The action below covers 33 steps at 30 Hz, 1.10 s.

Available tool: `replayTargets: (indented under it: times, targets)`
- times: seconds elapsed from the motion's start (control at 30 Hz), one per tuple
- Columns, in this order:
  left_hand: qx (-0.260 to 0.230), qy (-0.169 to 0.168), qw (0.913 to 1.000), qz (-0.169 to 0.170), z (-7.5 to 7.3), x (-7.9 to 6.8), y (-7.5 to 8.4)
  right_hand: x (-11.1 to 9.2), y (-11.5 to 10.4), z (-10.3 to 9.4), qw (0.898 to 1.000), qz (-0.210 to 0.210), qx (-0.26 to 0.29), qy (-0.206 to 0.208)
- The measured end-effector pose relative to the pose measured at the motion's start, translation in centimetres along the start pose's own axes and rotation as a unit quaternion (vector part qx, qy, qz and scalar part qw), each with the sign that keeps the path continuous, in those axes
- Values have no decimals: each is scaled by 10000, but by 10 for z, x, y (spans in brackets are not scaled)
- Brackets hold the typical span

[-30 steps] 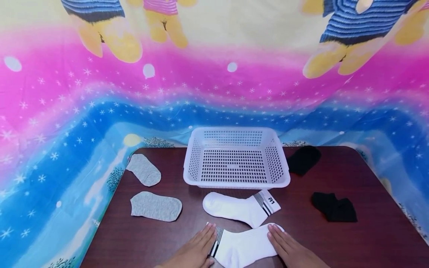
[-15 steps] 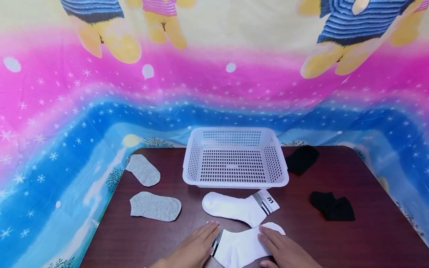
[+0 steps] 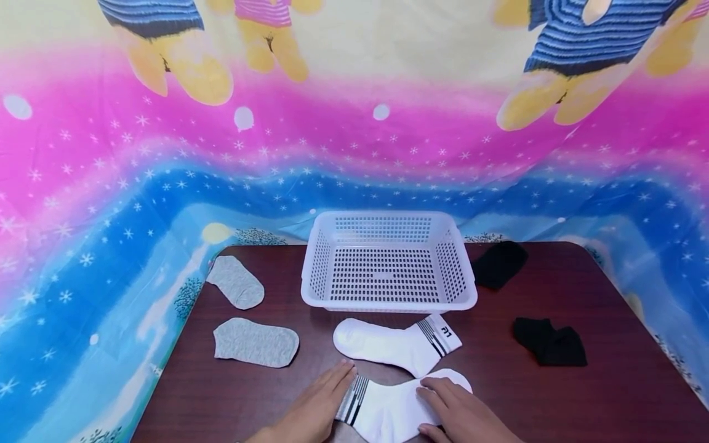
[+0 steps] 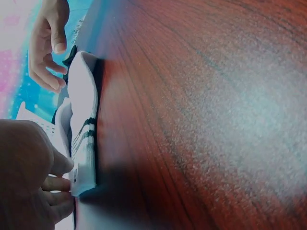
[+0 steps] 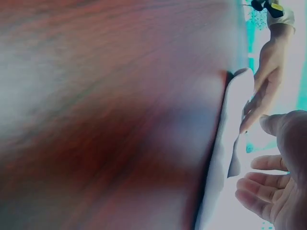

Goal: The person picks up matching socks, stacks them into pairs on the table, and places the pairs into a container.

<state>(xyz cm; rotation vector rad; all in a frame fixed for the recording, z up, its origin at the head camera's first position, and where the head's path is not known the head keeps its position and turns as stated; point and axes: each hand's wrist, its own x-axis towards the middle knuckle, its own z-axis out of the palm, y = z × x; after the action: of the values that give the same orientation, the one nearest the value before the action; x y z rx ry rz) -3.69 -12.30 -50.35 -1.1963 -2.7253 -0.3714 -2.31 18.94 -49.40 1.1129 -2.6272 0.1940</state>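
A white ankle sock (image 3: 393, 406) with black stripes on its cuff lies flat nearest the person. My left hand (image 3: 318, 403) touches the cuff end with fingers nearly straight; in the left wrist view its fingertips are right at the cuff edge. Over the toe half is my right hand (image 3: 462, 409), its fingers loosely bent and holding nothing. Seen from the right wrist, that hand (image 5: 280, 177) hovers just off the fabric with thumb and fingers spread. A matching white sock (image 3: 382, 343) lies just beyond, its cuff to the right.
A white perforated plastic basket (image 3: 388, 306) stands at the back middle of the dark wood table (image 3: 554, 406). Two grey socks, one far (image 3: 238, 283) and one near (image 3: 256, 343), lie on the left. On the right are a folded black sock (image 3: 551, 342) and another black sock (image 3: 501, 264) beside the basket.
My right hand has moved left from the sock's toe toward its middle, its fingers bending. My left hand has shifted slightly left, uncovering more of the striped cuff. The other socks stay put.
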Motion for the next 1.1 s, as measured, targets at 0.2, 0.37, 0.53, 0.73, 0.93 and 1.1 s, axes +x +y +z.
replayTargets:
  times: [0.2, 0.37, 0.53, 0.73, 0.93, 1.1]
  targets:
    - [-15, 79, 10000, -57, 2, 0, -2, 15, -8, 0, 9996, -101, 220, -119]
    - [-1, 75, 10000, -45, 2, -2, -2, 26, -14, -1, 9991, -203, 367, -55]
    - [39, 0, 9999, -163, 0, -1, -1, 30, -14, 0, 9988, -216, 418, -101]
    - [-99, -209, 9985, -495, 0, 0, 0, 25, -11, 1, 9983, 31, 433, -384]
    - [-517, 249, 9971, -499, 5, 4, -4, 20, -8, 2, 9987, 127, 357, -341]
    - [-1317, 692, 9872, -570, 7, 9, -7, 16, -6, 0, 9988, 181, 330, -316]
